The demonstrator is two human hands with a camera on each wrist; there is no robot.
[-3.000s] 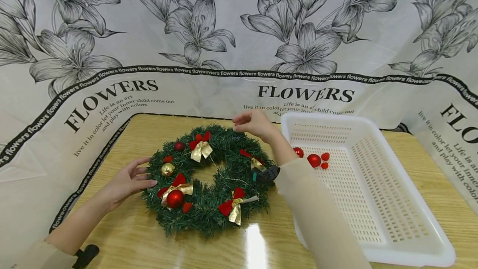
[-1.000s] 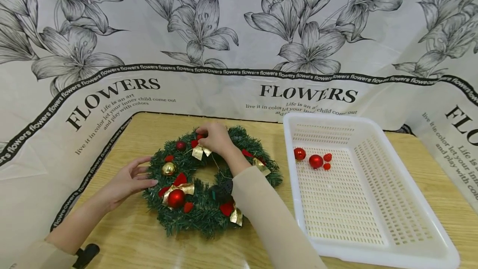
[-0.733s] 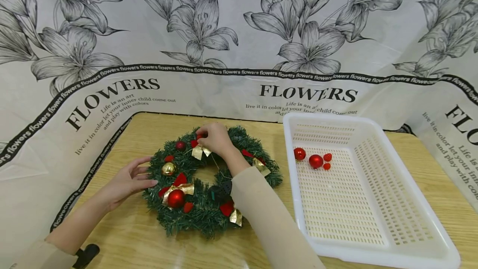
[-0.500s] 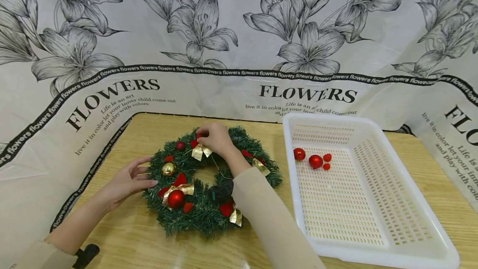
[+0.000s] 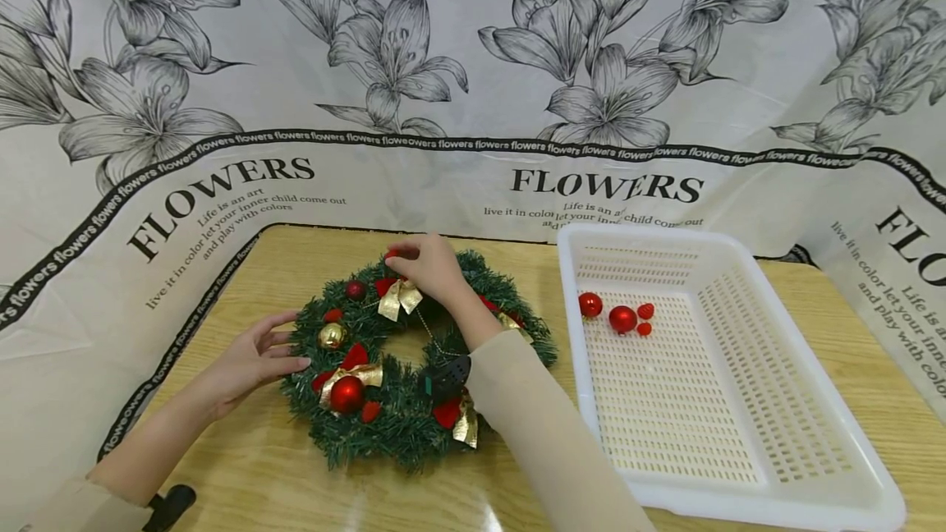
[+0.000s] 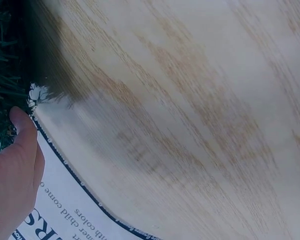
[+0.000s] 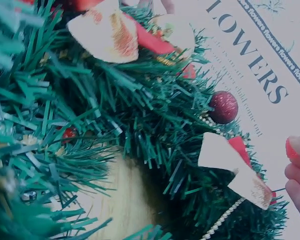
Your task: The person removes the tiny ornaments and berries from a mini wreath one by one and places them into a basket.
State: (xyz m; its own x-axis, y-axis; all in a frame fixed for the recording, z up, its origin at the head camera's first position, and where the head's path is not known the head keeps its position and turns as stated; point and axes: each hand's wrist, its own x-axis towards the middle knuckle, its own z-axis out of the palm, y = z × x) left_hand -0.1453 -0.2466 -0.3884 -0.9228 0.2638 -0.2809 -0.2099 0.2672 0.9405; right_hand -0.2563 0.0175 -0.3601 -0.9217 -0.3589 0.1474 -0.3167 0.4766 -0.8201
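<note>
A green Christmas wreath (image 5: pixel 399 433) lies on the table, trimmed with gold-and-red bows, baubles and a bead string. My left hand (image 5: pixel 247 364) rests its fingertips against the wreath's left edge; the left wrist view shows a finger (image 6: pixel 22 127) touching the branches. Above the back of the wreath, my right hand (image 5: pixel 436 269) pinches a small red berry ornament (image 5: pixel 392 256) between thumb and fingers. The berry (image 7: pixel 290 149) shows at the right edge of the right wrist view, just off the branches. Beneath that hand sits a gold bow (image 5: pixel 399 298).
A white perforated basket (image 5: pixel 709 507) stands on the right of the wooden table (image 5: pixel 251 474). It holds red baubles (image 5: pixel 622 319) and red berries (image 5: pixel 646 310). A flower-printed cloth (image 5: pixel 443 204) hangs behind.
My right hand came from the wreath's back right to the back bow, took hold of the red berry there and has lifted it slightly. The left hand stayed put.
</note>
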